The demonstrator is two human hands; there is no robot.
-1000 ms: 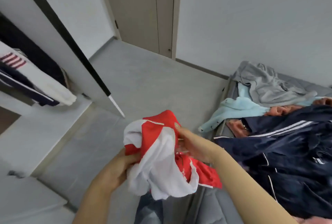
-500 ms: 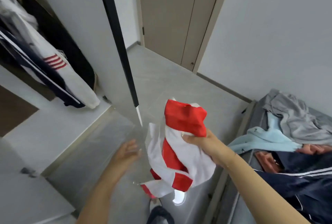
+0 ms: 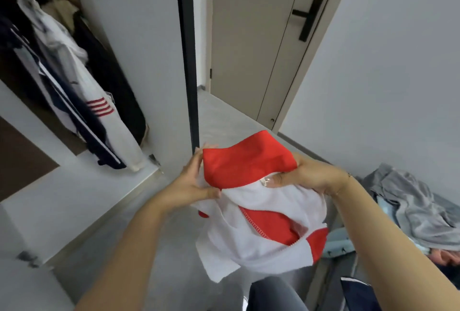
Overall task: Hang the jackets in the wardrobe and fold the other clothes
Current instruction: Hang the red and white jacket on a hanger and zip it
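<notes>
Two hands hold one bunched red and white jacket [image 3: 261, 211] in mid-air, in front of the open wardrobe [image 3: 82, 151]. The left hand [image 3: 191, 183] has its thumb and fingers closed on the white cloth at the jacket's left upper edge. The right hand [image 3: 311, 176] grips the red top part from the right, thumb pressed across the front where red meets white. The jacket's red top points up and away from the person, toward the wardrobe's dark door edge [image 3: 188, 61], and the rest hangs down from the hands, so its long axis runs roughly top to bottom. A red zip line slants across the white lower half.

Inside the wardrobe, to the left of the jacket, a white garment with red stripes [image 3: 99, 106] and dark garments hang on hangers. Beyond the wardrobe's door edge stands a beige room door [image 3: 249, 49] with a black handle [image 3: 307, 18]. On the far side of the jacket from the wardrobe, at the right edge, a grey garment [image 3: 410, 201] lies crumpled over a pale blue garment [image 3: 336, 246], with a navy garment [image 3: 358, 295] lower down.
</notes>
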